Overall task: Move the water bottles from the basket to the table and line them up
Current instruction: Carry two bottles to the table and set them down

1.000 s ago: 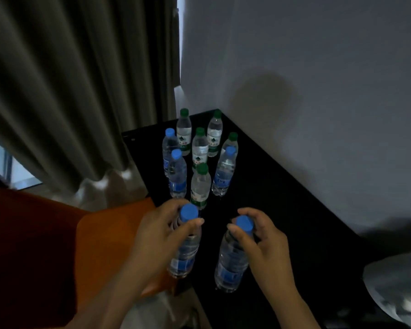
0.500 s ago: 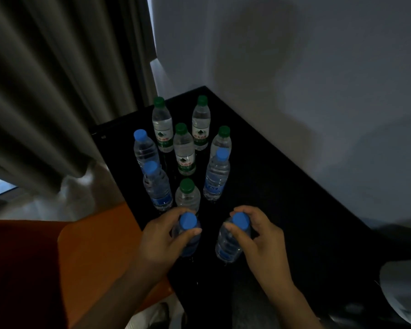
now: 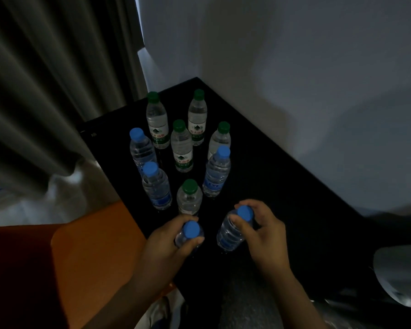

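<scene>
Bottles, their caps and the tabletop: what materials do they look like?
By look: bottles clear thin plastic, glossy, ribbed walls you can see through. caps opaque plastic, blue or green. tabletop black and smooth; laminate or painted wood, too dark to tell.

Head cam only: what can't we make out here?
Basket: outside the head view.
Left bottle body: covered by left hand, seen from above.
Right bottle base: lost in dark against the table; right hand covers its neck.
Pale object, lower right: cut by the frame edge.
</scene>
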Available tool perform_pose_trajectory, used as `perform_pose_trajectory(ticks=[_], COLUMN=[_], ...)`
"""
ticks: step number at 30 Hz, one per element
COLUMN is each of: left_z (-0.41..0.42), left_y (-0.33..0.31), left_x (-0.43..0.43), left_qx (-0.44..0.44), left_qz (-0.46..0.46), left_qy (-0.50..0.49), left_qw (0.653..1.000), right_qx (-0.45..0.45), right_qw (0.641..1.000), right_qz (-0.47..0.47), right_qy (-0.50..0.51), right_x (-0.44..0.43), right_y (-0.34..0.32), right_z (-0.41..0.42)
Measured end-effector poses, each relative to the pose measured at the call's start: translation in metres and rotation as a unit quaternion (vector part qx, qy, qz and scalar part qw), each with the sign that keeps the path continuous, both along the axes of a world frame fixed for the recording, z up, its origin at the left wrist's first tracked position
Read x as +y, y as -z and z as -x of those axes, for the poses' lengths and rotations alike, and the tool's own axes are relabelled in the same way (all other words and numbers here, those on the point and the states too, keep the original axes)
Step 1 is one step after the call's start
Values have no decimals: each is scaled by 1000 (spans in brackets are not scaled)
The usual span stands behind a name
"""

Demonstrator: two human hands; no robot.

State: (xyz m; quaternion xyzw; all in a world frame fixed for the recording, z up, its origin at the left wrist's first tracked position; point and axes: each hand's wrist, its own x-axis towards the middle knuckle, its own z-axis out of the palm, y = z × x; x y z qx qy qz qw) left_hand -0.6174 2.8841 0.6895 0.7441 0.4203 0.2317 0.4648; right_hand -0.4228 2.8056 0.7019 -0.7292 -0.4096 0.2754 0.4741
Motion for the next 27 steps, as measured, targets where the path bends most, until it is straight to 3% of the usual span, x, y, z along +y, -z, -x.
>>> perform_pose_trajectory(ticks=[17, 20, 27], left_z=[0, -1, 1], left_y=[-2, -5, -6], left_x=[21, 21, 19], left_qx=[42, 49, 62], left_qz=[-21, -23, -43], left_qy=[47, 62, 74], left_qw=[998, 997, 994], right_qx=[-68, -104, -88], right_qw=[997, 994, 987], right_qz=[10, 32, 126], right_qy=[32, 25, 51], right_x=[-17, -18, -21], right_y=[20, 18, 13], right_z=[2, 6, 8])
